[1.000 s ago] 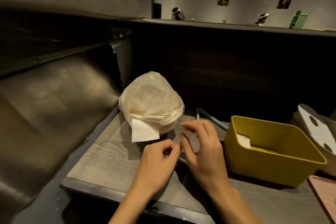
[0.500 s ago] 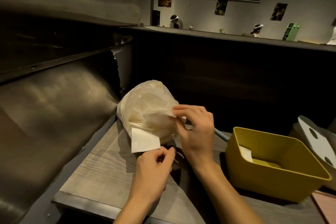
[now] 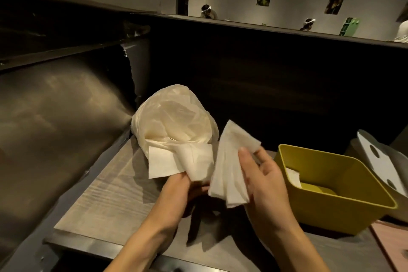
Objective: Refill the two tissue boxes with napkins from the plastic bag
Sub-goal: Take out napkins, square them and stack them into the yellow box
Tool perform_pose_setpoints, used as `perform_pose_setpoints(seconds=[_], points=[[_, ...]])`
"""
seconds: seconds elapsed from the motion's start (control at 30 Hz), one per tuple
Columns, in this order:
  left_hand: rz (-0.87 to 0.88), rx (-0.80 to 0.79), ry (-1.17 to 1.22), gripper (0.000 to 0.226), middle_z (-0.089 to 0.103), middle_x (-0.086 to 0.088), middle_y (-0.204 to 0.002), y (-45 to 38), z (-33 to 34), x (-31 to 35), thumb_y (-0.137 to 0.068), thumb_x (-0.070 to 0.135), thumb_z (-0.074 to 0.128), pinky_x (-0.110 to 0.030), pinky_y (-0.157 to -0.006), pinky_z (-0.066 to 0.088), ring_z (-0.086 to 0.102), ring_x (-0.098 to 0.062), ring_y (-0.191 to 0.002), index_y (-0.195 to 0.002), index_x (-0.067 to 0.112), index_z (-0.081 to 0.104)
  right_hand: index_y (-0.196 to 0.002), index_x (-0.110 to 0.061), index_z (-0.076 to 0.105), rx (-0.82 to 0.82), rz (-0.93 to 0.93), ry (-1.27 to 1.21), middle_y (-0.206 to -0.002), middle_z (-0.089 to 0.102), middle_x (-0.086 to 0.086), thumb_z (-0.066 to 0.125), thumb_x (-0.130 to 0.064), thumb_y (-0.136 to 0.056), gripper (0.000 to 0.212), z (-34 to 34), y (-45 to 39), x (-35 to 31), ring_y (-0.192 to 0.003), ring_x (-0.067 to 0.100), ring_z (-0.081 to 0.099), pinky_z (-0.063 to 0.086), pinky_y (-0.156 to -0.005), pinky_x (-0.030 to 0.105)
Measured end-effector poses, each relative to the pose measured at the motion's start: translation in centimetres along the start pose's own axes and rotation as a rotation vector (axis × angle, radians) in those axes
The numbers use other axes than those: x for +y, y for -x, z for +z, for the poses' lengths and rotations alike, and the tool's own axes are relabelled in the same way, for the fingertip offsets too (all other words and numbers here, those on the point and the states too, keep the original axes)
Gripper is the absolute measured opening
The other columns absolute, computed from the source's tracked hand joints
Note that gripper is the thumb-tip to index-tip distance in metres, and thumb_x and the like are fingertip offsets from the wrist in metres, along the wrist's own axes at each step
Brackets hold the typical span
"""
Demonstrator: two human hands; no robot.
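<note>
- The right hand [image 3: 262, 181] pinches a small fanned stack of white napkins [image 3: 231, 165], thumb on the near face and fingers behind, holding it upright above the counter [image 3: 114, 196] between the plastic bag and the yellow box.
- The left hand [image 3: 176, 196] sits just beside it, its fingers closed on a folded napkin [image 3: 194, 161] that hangs from the mouth of the plastic bag [image 3: 174, 117].
- The plastic bag lies on its side at the far left corner of the counter, bulging with more napkins; another loose napkin [image 3: 162, 164] droops from its opening onto the wood.
- The yellow box [image 3: 344, 212] stands open to the right of the hands, close to the right wrist; a scrap of white paper [image 3: 292, 178] leans inside against its left wall, and the rest of its floor looks bare.
- Behind the yellow box, at the right edge, a grey and white piece with round holes [image 3: 379, 161] leans; I cannot tell what it is.
- A pinkish board [image 3: 395, 247] shows at the lower right corner.
- A padded seat back [image 3: 55, 121] curves up along the left of the counter, and a dark partition [image 3: 276, 86] rises directly behind the plastic bag.
- Past the partition, heads of other people [image 3: 207, 11] show in front of a wall with pictures.
</note>
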State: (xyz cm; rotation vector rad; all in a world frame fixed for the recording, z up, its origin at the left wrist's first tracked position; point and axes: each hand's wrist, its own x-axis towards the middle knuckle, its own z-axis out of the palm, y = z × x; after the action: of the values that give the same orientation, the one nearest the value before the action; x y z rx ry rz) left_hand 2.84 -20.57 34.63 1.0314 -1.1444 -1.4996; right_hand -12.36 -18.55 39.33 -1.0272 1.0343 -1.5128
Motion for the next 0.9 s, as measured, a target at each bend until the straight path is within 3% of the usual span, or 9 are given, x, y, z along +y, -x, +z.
perform_pose_setpoints(seconds=[0.1, 0.23, 0.37, 0.47, 0.57, 0.63, 0.73, 0.83, 0.9], points=[[-0.066, -0.083, 0.205, 0.043, 0.078, -0.010, -0.109, 0.0, 0.8, 0.1, -0.109, 0.023, 0.033, -0.029, -0.077, 0.060, 0.076, -0.019, -0.098, -0.116, 0.009, 0.073, -0.107, -0.032, 0.063, 0.041, 0.108, 0.108, -0.089, 0.079, -0.011, 0.067, -0.034, -0.091, 0.016, -1.0, 0.6, 1.5, -0.085, 0.012, 0.077, 0.062, -0.067, 0.027], [-0.185, -0.246, 0.391, 0.075, 0.063, -0.022, -0.137, -1.1, 0.6, -0.2, -0.107, 0.055, 0.018, -0.046, -0.110, 0.045, 0.059, -0.034, -0.131, -0.140, 0.002, 0.059, -0.119, -0.023, 0.064, 0.133, 0.115, 0.175, -0.092, 0.080, -0.007, 0.065, -0.031, -0.099, 0.022, -1.7, 0.5, 2.6, -0.087, 0.015, 0.078, 0.065, -0.076, 0.040], [-0.193, -0.385, 0.496, 0.062, 0.052, -0.031, -0.146, -1.0, 0.3, -0.7, -0.108, 0.042, 0.030, -0.050, -0.121, 0.034, 0.046, -0.042, -0.141, -0.140, -0.005, 0.056, -0.104, -0.026, 0.067, 0.207, -0.018, 0.363, -0.086, 0.077, -0.012, 0.069, -0.032, -0.098, 0.010, -1.8, 0.7, 3.5, -0.081, 0.002, 0.073, 0.058, -0.065, 0.022], [-0.131, -0.312, 0.273, 0.044, 0.067, -0.023, -0.131, -0.5, 0.8, -0.3, -0.108, 0.033, 0.046, -0.047, -0.109, 0.050, 0.063, -0.036, -0.125, -0.129, 0.003, 0.069, -0.100, -0.028, 0.068, 0.144, -0.104, 0.482, -0.091, 0.076, -0.016, 0.069, -0.027, -0.097, 0.003, -1.4, 0.8, 3.8, -0.085, 0.001, 0.072, 0.058, -0.068, 0.023], [-0.081, -0.178, 0.104, 0.029, 0.073, -0.019, -0.120, -0.6, 0.8, -0.3, -0.103, 0.016, 0.056, -0.041, -0.093, 0.058, 0.071, -0.033, -0.112, -0.127, 0.006, 0.068, -0.110, -0.038, 0.062, 0.100, -0.249, 0.684, -0.103, 0.069, -0.023, 0.069, -0.026, -0.097, 0.019, -0.9, 0.9, 3.8, -0.103, -0.005, 0.064, 0.049, -0.082, 0.010], [-0.105, -0.125, 0.117, 0.027, 0.073, -0.023, -0.117, -0.7, 0.6, -0.1, -0.103, 0.011, 0.055, -0.043, -0.091, 0.058, 0.071, -0.036, -0.109, -0.126, 0.003, 0.067, -0.118, -0.039, 0.060, 0.105, -0.427, 0.830, -0.114, 0.061, -0.025, 0.068, -0.024, -0.098, 0.026, -0.2, 0.7, 3.1, -0.114, -0.004, 0.057, 0.042, -0.090, 0.007], [-0.082, -0.162, 0.098, 0.027, 0.073, -0.023, -0.118, -0.5, 0.7, 0.3, -0.102, 0.005, 0.054, -0.042, -0.093, 0.058, 0.069, -0.037, -0.114, -0.125, 0.004, 0.067, -0.116, -0.034, 0.064, -0.001, -0.569, 1.026, -0.110, 0.060, -0.022, 0.064, -0.028, -0.099, 0.018, 1.5, 0.4, 1.1, -0.108, 0.000, 0.056, 0.047, -0.091, 0.017], [-0.071, -0.145, -0.001, 0.032, 0.074, -0.003, -0.106, 0.2, 0.5, 0.4, -0.104, -0.002, 0.047, -0.023, -0.083, 0.057, 0.073, -0.008, -0.099, -0.119, 0.018, 0.067, -0.114, -0.035, 0.064, -0.190, -0.624, 1.291, -0.107, 0.061, -0.017, 0.060, -0.038, -0.098, 0.017, 4.1, 0.0, -0.9, -0.102, 0.004, 0.052, 0.047, -0.092, 0.029], [-0.136, -0.107, -0.071, 0.040, 0.058, 0.016, -0.096, 0.1, 0.2, -0.1, -0.101, -0.012, 0.046, -0.008, -0.075, 0.051, 0.063, 0.006, -0.082, -0.129, 0.016, 0.056, -0.119, -0.033, 0.065, -0.296, -0.675, 1.374, -0.113, 0.064, -0.011, 0.060, -0.035, -0.099, 0.021, 6.0, -0.3, -1.6, -0.106, 0.013, 0.053, 0.045, -0.092, 0.034]])
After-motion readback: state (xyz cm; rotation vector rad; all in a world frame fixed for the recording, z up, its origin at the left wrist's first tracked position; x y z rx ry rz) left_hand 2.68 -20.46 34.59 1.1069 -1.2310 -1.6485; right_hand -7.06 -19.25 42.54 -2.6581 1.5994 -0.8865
